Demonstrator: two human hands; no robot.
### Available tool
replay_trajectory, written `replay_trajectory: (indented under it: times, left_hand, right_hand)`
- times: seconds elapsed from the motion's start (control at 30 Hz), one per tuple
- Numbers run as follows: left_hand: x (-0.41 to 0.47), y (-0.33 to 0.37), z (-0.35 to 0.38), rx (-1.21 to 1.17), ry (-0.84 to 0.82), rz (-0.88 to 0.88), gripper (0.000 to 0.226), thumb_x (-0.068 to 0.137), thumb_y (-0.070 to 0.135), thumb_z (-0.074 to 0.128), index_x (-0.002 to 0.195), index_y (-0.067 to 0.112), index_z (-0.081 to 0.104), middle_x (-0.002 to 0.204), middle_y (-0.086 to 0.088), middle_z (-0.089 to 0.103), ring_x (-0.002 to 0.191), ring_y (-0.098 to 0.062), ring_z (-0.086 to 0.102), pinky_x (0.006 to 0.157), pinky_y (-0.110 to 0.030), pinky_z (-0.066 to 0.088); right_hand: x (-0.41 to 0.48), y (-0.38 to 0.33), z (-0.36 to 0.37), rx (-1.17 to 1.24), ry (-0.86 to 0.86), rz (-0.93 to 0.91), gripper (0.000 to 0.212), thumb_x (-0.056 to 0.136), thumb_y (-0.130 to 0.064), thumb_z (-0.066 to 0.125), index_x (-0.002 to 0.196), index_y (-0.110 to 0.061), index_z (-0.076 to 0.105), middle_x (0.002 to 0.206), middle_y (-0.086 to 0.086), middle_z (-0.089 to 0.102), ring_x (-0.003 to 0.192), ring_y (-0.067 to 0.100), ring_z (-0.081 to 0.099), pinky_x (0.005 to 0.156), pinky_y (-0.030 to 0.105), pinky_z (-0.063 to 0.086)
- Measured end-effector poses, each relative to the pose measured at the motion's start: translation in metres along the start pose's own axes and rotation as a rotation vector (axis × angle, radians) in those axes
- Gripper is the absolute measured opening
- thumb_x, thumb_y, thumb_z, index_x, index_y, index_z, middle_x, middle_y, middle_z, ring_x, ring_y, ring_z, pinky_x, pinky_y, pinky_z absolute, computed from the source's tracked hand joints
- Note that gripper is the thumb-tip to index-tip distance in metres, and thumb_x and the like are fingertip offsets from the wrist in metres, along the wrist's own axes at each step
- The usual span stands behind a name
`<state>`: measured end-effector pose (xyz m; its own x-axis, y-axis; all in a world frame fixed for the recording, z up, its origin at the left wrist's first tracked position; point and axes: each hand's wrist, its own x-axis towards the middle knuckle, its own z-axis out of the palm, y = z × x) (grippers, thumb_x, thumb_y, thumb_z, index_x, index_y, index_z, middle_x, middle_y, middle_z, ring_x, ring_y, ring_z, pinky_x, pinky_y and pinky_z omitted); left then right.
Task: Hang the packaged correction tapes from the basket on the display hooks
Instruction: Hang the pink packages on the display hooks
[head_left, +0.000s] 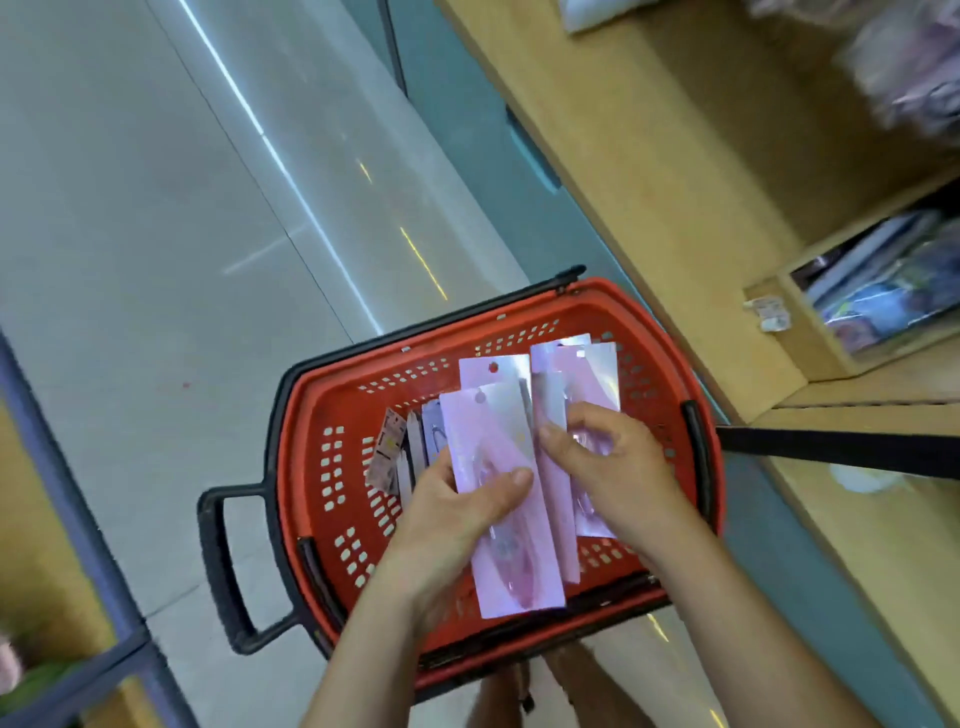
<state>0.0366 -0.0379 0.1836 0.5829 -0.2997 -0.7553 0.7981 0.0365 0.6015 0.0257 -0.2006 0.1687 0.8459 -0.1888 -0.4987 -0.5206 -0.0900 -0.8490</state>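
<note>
Head view: you lean over the red basket (322, 395).
Basket's left side: smaller loose packs (410, 452) lie inside.
Left hand (457, 514): above the basket, gripping one pink correction tape pack (498, 467).
Right hand (608, 462): above the basket, pinching a fanned bunch of packs (576, 374).
Progress: early, I judge; hooks out of view, everything left to hang.

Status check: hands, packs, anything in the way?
Left hand holds front pack. Right hand grips rear packs, over basket. Nothing blocking; hooks out of view.

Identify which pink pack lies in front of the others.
The long pack gripped by the left hand: its face shows almost whole, while the other packs sit behind it or under the right hand.
</note>
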Motion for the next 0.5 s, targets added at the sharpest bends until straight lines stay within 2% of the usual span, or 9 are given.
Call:
replay_trajectory:
  times: [0.07,0.13,0.2,0.27,0.33,0.4,0.43,0.5]
  left_hand:
    - [-0.036,0.023,0.012,0.075,-0.008,0.062,0.051,0.069,0.026,0.08,0.117,0.013,0.066,0.109,-0.01,0.074,0.103,-0.03,0.07,0.089,-0.043,0.056]
    - [-0.069,0.045,0.021,0.097,0.013,0.12,0.047,0.068,0.021,0.078,0.112,0.013,0.067,0.104,-0.009,0.075,0.096,-0.027,0.072,0.08,-0.036,0.058]
    - [-0.098,0.067,0.027,0.072,0.067,0.147,0.042,0.067,0.018,0.073,0.108,0.011,0.068,0.098,-0.009,0.076,0.087,-0.023,0.073,0.072,-0.03,0.057]
    - [-0.123,0.085,0.026,-0.012,0.106,0.147,0.043,0.067,0.02,0.072,0.108,0.009,0.069,0.097,-0.012,0.075,0.085,-0.026,0.071,0.076,-0.037,0.057]
    - [-0.147,0.105,0.023,-0.072,0.131,0.154,0.042,0.067,0.024,0.07,0.107,0.011,0.07,0.096,-0.014,0.075,0.086,-0.029,0.07,0.087,-0.044,0.055]
    - [-0.172,0.123,0.022,-0.081,0.112,0.15,0.048,0.068,0.028,0.071,0.114,0.012,0.068,0.102,-0.018,0.074,0.095,-0.036,0.07,0.096,-0.054,0.051]
    - [-0.185,0.132,0.024,-0.07,0.074,0.157,0.053,0.069,0.029,0.073,0.119,0.013,0.065,0.108,-0.02,0.072,0.102,-0.04,0.068,0.098,-0.058,0.049]
    - [-0.208,0.148,0.033,-0.02,-0.031,0.205,0.065,0.068,0.033,0.076,0.128,0.015,0.06,0.117,-0.021,0.069,0.111,-0.042,0.064,0.101,-0.061,0.046]
  right_hand:
    - [-0.021,-0.035,-0.003,-0.007,0.028,-0.025,0.024,0.091,-0.025,0.069,0.069,-0.016,0.066,0.06,-0.008,0.058,0.061,0.0,0.05,0.067,0.026,0.039]
    - [-0.044,-0.069,-0.005,0.004,0.039,-0.04,0.029,0.096,-0.017,0.063,0.067,-0.022,0.065,0.059,-0.013,0.057,0.057,-0.001,0.049,0.062,0.021,0.039]
    - [-0.067,-0.101,-0.007,0.055,0.065,-0.086,0.027,0.096,-0.01,0.061,0.07,-0.016,0.065,0.061,-0.01,0.056,0.057,-0.001,0.051,0.06,0.017,0.04]
    - [-0.092,-0.13,-0.011,0.107,0.108,-0.123,0.023,0.094,-0.003,0.061,0.077,-0.015,0.069,0.072,-0.013,0.066,0.073,-0.007,0.059,0.074,0.009,0.042]
    - [-0.12,-0.16,-0.016,0.141,0.137,-0.151,0.025,0.092,-0.001,0.064,0.085,-0.023,0.073,0.086,-0.021,0.072,0.091,-0.014,0.061,0.085,0.005,0.039]
    - [-0.148,-0.18,-0.023,0.11,0.169,-0.184,0.04,0.091,-0.004,0.067,0.104,-0.041,0.07,0.116,-0.025,0.068,0.116,-0.015,0.053,0.099,0.008,0.036]
    - [-0.163,-0.192,-0.027,0.1,0.185,-0.207,0.052,0.09,-0.007,0.07,0.116,-0.05,0.061,0.129,-0.033,0.057,0.126,-0.017,0.044,0.103,0.007,0.032]
    - [-0.194,-0.214,-0.035,0.096,0.226,-0.26,0.082,0.085,-0.015,0.077,0.137,-0.058,0.031,0.134,-0.054,0.033,0.131,-0.024,0.03,0.103,0.003,0.029]
